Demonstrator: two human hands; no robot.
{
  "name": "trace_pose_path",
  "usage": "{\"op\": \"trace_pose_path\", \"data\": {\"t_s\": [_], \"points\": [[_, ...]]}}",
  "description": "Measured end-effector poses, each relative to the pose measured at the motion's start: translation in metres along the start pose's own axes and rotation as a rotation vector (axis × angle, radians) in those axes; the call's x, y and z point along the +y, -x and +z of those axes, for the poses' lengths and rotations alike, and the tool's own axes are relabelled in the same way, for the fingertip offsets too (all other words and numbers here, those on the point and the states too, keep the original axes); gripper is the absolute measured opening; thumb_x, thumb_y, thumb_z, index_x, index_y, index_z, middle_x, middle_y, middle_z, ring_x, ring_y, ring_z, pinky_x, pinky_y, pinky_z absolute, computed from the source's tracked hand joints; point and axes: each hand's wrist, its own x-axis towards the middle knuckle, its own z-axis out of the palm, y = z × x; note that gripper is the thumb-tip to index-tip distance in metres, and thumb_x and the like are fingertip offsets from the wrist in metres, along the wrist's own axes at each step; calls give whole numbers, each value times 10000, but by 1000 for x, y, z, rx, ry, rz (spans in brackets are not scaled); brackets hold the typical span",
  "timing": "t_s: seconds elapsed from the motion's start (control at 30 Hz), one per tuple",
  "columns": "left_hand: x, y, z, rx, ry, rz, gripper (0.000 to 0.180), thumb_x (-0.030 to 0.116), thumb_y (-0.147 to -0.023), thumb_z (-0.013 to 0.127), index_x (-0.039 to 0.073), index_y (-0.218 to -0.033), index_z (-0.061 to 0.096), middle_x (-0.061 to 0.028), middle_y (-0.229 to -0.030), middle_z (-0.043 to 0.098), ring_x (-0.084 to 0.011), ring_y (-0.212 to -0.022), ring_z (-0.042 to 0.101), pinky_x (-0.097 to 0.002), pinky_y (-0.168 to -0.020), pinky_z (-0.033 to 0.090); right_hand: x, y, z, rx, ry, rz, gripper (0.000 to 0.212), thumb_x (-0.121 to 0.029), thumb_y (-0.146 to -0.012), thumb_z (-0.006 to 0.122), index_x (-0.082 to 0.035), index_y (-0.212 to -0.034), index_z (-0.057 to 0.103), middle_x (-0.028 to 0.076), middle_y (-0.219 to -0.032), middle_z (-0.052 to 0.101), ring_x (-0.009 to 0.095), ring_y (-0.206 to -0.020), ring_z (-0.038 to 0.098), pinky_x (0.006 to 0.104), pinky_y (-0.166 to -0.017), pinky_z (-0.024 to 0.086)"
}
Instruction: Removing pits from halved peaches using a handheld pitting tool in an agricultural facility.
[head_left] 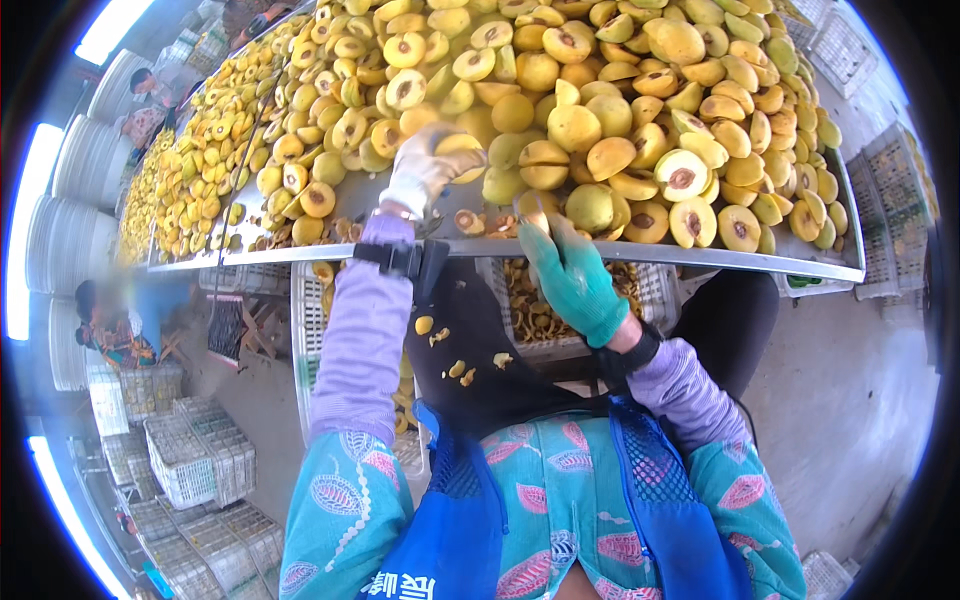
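Observation:
A heap of yellow, peach-like fruit point(575, 125), much of it cut in half with brown pits or hollows showing, covers the metal table. My left hand point(425, 170), in a white glove, is closed on a yellow fruit half point(460, 157) just above the near edge of the heap; motion blurs it somewhat. My right hand point(572, 278), in a green glove, is closed at the table's front edge. A small pale-brown thing shows at its fingertips, too unclear to name. Brown pit pieces point(468, 221) lie on the metal between the hands.
The table's raised metal rim point(700, 258) runs before me. Below it stand a white crate point(560, 349) of brown scraps and another crate point(304, 330) at left. Crates point(180, 460) and stacked white tubs point(85, 165) line the left side, where other people point(120, 325) sit.

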Motion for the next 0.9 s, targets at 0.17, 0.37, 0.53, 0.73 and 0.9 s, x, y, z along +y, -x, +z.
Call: {"op": "trace_pose_path", "data": {"t_s": [0.17, 0.37, 0.53, 0.73, 0.9], "points": [[-19, 64, 10, 83, 691, -123, 320, 176, -883, 605, 9, -1156, 593, -84, -983, 664, -173, -873, 645, -282, -756, 519, -18, -26, 25, -84, 187, -104, 290, -301, -916, 546, -14, -879, 531, 241, -642, 579, 409, -589, 594, 493, -488, 423], [-40, 91, 16, 316, -25, 790, 334, 258, -930, 535, -13, -1112, 605, -98, -1023, 624, -153, -882, 628, -286, -791, 504, -27, -12, 27, -164, 180, -38, 343, -317, -918, 541, 6, -805, 559, 240, -667, 584, 398, -633, 598, 455, -537, 455], [-16, 103, 18, 108, 756, 108, 261, 170, -949, 482, -11, -1077, 620, -87, -937, 659, -146, -840, 623, -262, -763, 491, -32, -11, 26, -234, 231, -2, 360, -316, -927, 528, 9, -778, 568, 236, -668, 586, 405, -631, 595, 451, -536, 449], [4, 114, 28, 269, 595, 112, 279, 206, -958, 486, -15, -977, 655, -47, -859, 647, -85, -766, 570, -222, -710, 456, -22, 15, 58, -119, -255, 176, 289, -265, -944, 514, 10, -881, 577, 246, -753, 593, 335, -661, 586, 403, -588, 439], [-11, 107, 34, 146, 501, 87, 251, 167, -941, 506, -47, -961, 637, -57, -788, 629, -91, -685, 557, -216, -650, 452, -32, 30, 59, -26, -273, 219, 292, -248, -967, 474, 19, -896, 571, 114, -683, 559, 179, -635, 501, 321, -592, 425]]}}
